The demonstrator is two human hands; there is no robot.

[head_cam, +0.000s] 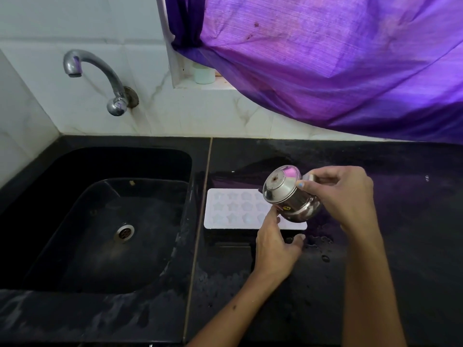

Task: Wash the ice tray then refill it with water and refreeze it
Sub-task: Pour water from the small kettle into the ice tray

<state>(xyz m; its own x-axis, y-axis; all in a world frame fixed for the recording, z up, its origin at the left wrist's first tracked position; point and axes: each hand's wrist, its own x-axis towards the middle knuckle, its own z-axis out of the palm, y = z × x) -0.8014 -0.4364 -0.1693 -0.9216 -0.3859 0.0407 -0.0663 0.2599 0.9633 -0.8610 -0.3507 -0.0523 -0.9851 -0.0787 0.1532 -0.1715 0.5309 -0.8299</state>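
A white ice tray (pixel 233 209) with star-shaped cells lies flat on the black counter, just right of the sink. My right hand (pixel 345 196) holds a small steel pot (pixel 288 196) tipped on its side over the tray's right end, mouth facing left. My left hand (pixel 275 239) rests at the tray's front right corner, index finger on the tray next to the pot, other fingers spread. The pot hides the right-hand cells.
A black sink (pixel 105 221) with a metal drain fills the left side. A steel tap (pixel 100 76) juts from the tiled wall above it. The wet black counter (pixel 375 246) stretches right. A purple curtain (pixel 325 58) hangs at the back right above a small white jar (pixel 204 75).
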